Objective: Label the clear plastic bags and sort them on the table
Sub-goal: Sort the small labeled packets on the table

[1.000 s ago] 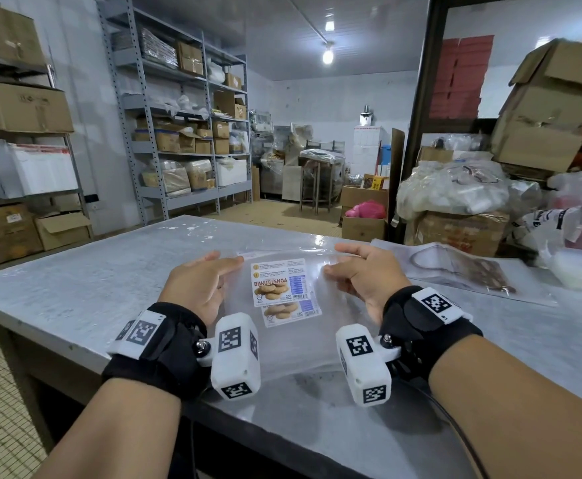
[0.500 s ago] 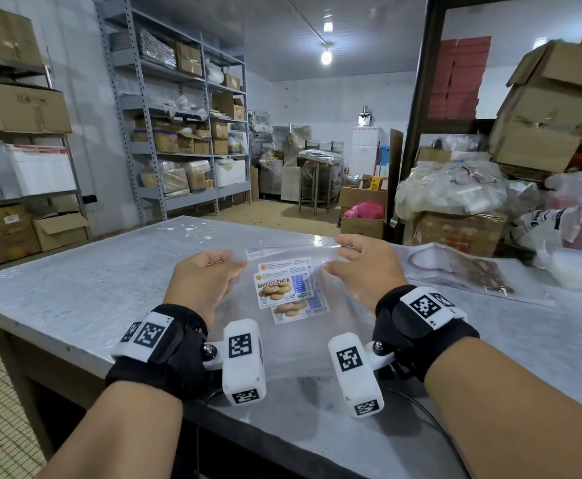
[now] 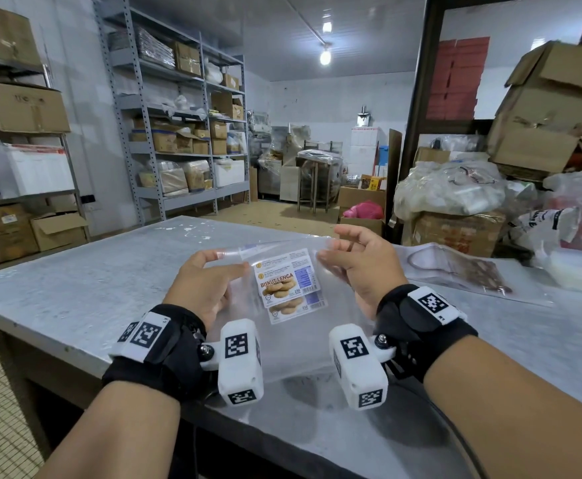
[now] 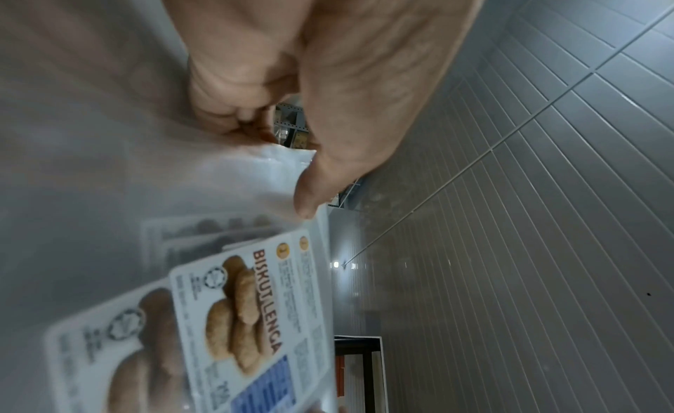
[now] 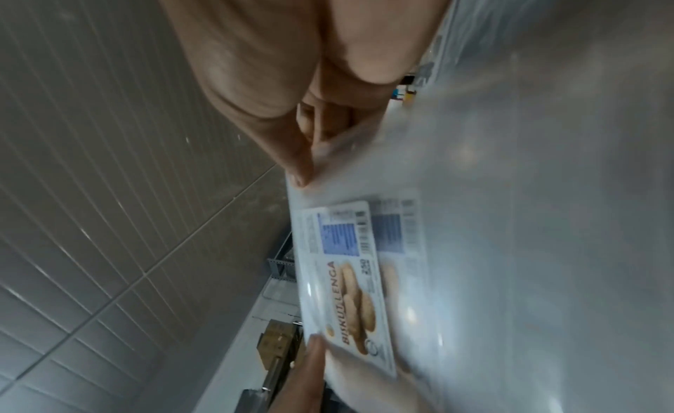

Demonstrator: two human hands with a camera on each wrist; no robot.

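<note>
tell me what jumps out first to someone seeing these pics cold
The clear plastic bag, held up over the near edge of the grey table with its "BISKUT LENGA" label at centre, draws the eye first. The left hand and right hand pinch its top corners. To the right lies another clear bag with brown contents.

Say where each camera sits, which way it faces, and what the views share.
Head: on the head, looking forward and down at the table; both forearms and hands show.
Left wrist: looks along the left hand pinching the clear bag.
Right wrist: looks along the right hand pinching it too.
Shared: the Biskut Lenga label.
</note>
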